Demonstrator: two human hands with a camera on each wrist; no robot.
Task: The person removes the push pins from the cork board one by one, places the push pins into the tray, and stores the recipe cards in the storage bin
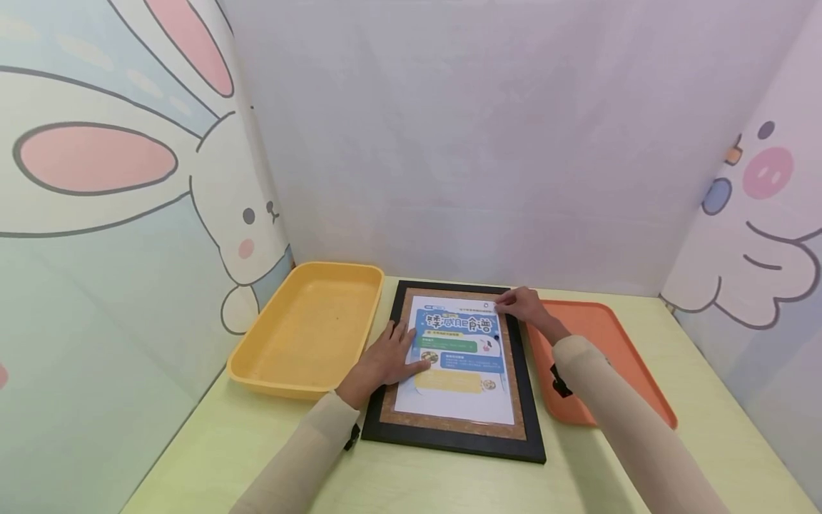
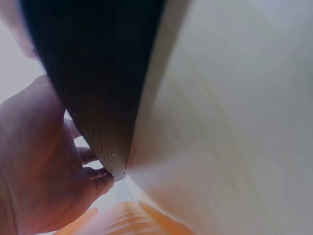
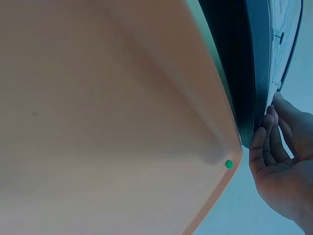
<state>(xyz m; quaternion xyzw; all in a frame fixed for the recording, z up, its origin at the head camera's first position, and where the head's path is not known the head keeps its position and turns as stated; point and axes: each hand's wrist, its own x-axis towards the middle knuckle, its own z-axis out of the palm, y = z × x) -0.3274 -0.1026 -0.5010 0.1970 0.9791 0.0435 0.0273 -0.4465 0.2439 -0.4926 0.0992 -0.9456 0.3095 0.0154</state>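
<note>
Backdrop walls (image 1: 449, 143) first: cartoon figures on both sides, cut off by the edges of the head view. Tabletop (image 1: 276, 442): pale; near edge out of frame. Your framed board (image 1: 449, 440) lies flat on it, between the two trays, a black border around brown. In the left wrist view only its dark side shows, blurred.

Yellow tray (image 1: 334, 300): to the board's left. Orange tray (image 1: 594, 321): to its right, partly covered by your right sleeve (image 1: 642, 421). Both sleeves run off the bottom edge; left sleeve (image 1: 292, 457) likewise.

Printed sheet (image 1: 459, 360): on the board, inside the black border; large heading readable as Chinese characters, finer print too small to read. Your left hand (image 1: 385, 357) covers part of its left edge, resting there with fingers extended, thumb over the print. Your right hand (image 1: 525, 305) is at the sheet's top right corner, thumb and fingertips drawn close together; the fingers hide whatever may be between them, so cannot tell if they grip anything.

Small dark pin-like piece (image 1: 496, 337) near the sheet's right edge, below your right hand; exact form unclear. Green dot (image 3: 229, 164) at the orange tray's corner, right wrist view; nature unclear.
</note>
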